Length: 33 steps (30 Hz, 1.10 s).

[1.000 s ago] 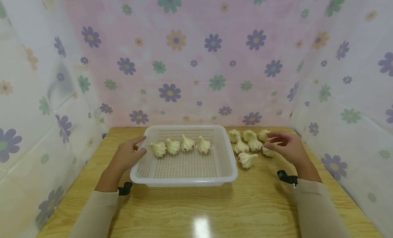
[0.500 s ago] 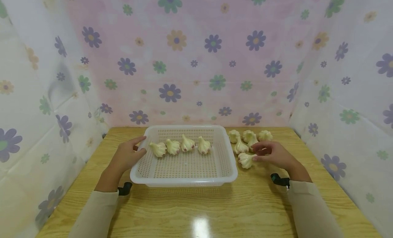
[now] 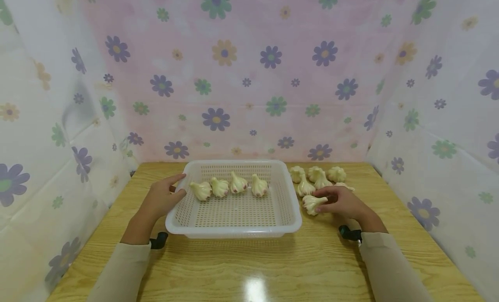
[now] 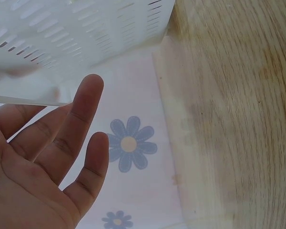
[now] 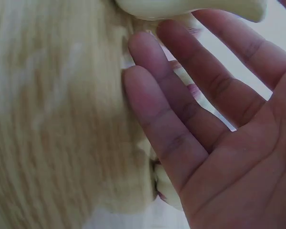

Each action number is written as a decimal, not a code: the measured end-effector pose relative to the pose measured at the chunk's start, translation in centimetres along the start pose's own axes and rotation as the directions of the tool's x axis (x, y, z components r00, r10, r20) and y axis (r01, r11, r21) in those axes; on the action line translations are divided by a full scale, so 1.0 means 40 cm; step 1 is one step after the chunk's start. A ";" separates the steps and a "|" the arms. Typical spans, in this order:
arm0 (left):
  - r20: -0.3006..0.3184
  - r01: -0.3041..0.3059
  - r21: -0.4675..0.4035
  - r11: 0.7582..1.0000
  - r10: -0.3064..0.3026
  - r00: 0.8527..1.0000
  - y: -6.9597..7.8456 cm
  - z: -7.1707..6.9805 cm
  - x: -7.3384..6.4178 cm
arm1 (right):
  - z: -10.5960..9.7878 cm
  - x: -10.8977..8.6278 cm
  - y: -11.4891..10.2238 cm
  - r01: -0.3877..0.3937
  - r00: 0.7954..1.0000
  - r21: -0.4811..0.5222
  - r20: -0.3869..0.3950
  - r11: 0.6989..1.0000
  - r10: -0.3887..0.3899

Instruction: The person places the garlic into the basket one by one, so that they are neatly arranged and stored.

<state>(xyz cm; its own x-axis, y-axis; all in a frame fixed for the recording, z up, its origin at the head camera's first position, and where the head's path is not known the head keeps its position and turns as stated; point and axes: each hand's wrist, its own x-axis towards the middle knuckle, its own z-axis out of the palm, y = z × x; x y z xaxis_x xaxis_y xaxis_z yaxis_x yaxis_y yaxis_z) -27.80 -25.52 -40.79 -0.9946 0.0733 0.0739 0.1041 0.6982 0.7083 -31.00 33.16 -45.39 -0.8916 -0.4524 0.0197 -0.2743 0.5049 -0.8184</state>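
Note:
A white perforated plastic basket point(image 3: 234, 229) stands on the table, several garlic bulbs, among them one bulb point(image 3: 259, 186), lying in its back half. My left hand point(image 3: 160, 200) rests at the basket's left rim, index finger and thumb against it; the left wrist view shows its other fingers fairly straight beside the basket wall. Right of the basket, my right hand point(image 3: 343, 203) reaches around the stem end of the nearest loose garlic bulb point(image 3: 312, 204), thumb in front and fingers behind. In the right wrist view the fingers look extended beneath that bulb's pale stem.
Several more garlic bulbs point(image 3: 305, 186) lie in a cluster at the table's back right, one partly hidden by the right hand. Flowered cloth point(image 3: 249, 76) encloses the wooden table point(image 3: 218, 267) at the back and sides. Black wrist cameras sit under both forearms.
My right hand has moved left and slightly forward from the far right bulbs to the nearest loose bulb. The left hand and basket have stayed in place.

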 end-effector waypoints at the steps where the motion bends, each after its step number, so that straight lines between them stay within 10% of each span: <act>1: 0.000 -0.003 0.000 1.000 0.003 1.000 0.000 0.000 0.000 | 0.002 0.000 0.000 -0.002 1.000 -0.005 -0.001 1.000 0.002; 33: 0.008 0.012 0.003 1.000 -0.012 1.000 0.009 -0.003 -0.007 | -0.004 -0.003 -0.034 -0.004 0.989 -0.006 -0.148 1.000 0.003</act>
<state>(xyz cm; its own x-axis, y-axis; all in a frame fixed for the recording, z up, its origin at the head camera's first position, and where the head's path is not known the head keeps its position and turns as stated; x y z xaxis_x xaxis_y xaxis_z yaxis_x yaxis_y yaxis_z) -27.48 -25.36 -40.46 -0.9957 0.0704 0.0594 0.0918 0.7010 0.7072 -30.58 32.66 -44.18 -0.9360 -0.3368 0.1022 -0.2730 0.5113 -0.8149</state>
